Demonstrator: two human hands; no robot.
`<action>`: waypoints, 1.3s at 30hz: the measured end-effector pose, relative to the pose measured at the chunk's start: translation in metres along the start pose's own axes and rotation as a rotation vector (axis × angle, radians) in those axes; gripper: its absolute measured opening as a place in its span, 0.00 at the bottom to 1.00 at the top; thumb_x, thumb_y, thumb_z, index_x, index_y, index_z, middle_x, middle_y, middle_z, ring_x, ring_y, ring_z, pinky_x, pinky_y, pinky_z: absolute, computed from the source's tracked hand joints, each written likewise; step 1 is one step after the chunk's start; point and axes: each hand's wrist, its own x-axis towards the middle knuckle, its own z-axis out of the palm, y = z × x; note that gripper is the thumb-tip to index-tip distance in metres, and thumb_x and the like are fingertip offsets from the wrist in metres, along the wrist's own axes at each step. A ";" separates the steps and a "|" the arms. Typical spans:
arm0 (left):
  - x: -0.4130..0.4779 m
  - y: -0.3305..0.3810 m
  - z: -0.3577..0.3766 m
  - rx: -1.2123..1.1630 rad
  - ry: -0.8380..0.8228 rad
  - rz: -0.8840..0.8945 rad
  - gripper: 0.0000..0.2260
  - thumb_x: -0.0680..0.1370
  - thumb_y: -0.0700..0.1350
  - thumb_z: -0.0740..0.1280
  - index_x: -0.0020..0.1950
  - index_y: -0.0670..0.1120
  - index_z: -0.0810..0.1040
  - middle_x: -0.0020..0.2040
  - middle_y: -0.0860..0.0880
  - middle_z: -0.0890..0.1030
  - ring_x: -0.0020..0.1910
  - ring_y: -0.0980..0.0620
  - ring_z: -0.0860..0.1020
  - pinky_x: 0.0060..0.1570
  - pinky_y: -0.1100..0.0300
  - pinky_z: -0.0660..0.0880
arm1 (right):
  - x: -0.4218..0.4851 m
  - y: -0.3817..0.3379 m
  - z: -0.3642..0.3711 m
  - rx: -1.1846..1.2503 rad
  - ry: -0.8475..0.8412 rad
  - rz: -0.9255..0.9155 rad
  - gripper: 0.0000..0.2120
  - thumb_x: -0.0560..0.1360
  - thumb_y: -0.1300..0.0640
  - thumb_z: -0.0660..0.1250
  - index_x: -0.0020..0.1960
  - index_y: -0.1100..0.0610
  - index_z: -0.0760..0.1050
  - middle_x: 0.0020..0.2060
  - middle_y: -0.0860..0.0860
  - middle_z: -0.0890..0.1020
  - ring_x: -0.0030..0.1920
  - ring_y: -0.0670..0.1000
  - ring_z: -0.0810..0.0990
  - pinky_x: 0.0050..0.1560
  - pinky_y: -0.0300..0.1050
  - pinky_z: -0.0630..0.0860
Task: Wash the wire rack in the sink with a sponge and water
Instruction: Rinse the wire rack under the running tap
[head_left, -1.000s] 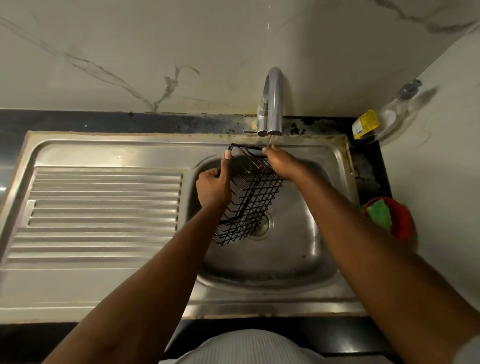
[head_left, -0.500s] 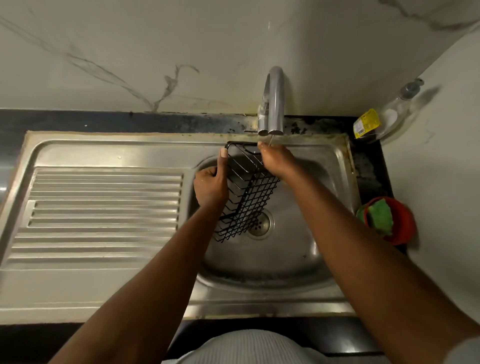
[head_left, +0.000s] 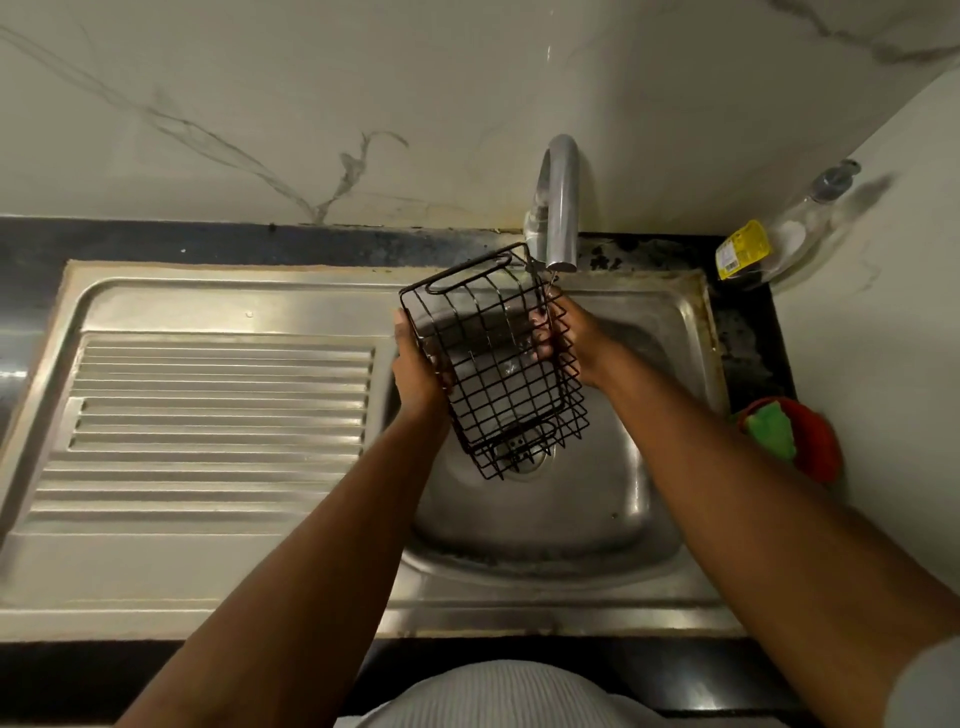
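A black wire rack (head_left: 498, 364) shaped like a small basket hangs over the steel sink basin (head_left: 540, 519), tilted with its open side toward me, just under the spout of the curved tap (head_left: 558, 208). A thin trickle of water falls from the spout onto its far right corner. My left hand (head_left: 418, 371) grips the rack's left side. My right hand (head_left: 563, 338) holds its right side, fingers curled round the wires. A green sponge (head_left: 771, 428) lies in a red bowl (head_left: 815, 441) on the counter to the right, away from both hands.
A ribbed steel drainboard (head_left: 218, 415) fills the left of the sink unit. A clear soap bottle with a yellow label (head_left: 769, 244) leans in the back right corner. Marble walls stand behind and to the right. The drain (head_left: 524, 457) shows under the rack.
Both hands turned the rack from edge-on to show its open side and lifted it a little toward the tap. My left hand shifted along its left side.
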 end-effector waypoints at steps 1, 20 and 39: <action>0.000 0.003 -0.001 -0.030 -0.040 -0.002 0.25 0.84 0.67 0.55 0.44 0.51 0.80 0.36 0.52 0.78 0.36 0.54 0.73 0.40 0.59 0.70 | -0.001 -0.004 0.003 -0.032 0.028 -0.002 0.30 0.81 0.32 0.56 0.29 0.48 0.72 0.27 0.44 0.68 0.27 0.45 0.62 0.30 0.42 0.58; 0.013 0.041 0.018 0.691 -0.197 0.241 0.37 0.79 0.75 0.56 0.49 0.42 0.83 0.39 0.47 0.85 0.37 0.53 0.83 0.37 0.58 0.80 | -0.026 -0.024 0.025 -0.790 0.182 -0.212 0.25 0.84 0.35 0.52 0.54 0.51 0.79 0.48 0.53 0.83 0.48 0.53 0.81 0.51 0.52 0.75; -0.003 0.041 0.003 0.859 -0.156 0.312 0.09 0.89 0.45 0.55 0.50 0.52 0.71 0.41 0.56 0.66 0.38 0.58 0.67 0.27 0.78 0.67 | -0.015 0.021 -0.021 -0.816 0.260 0.159 0.38 0.83 0.32 0.47 0.82 0.57 0.58 0.79 0.59 0.65 0.77 0.62 0.65 0.76 0.61 0.62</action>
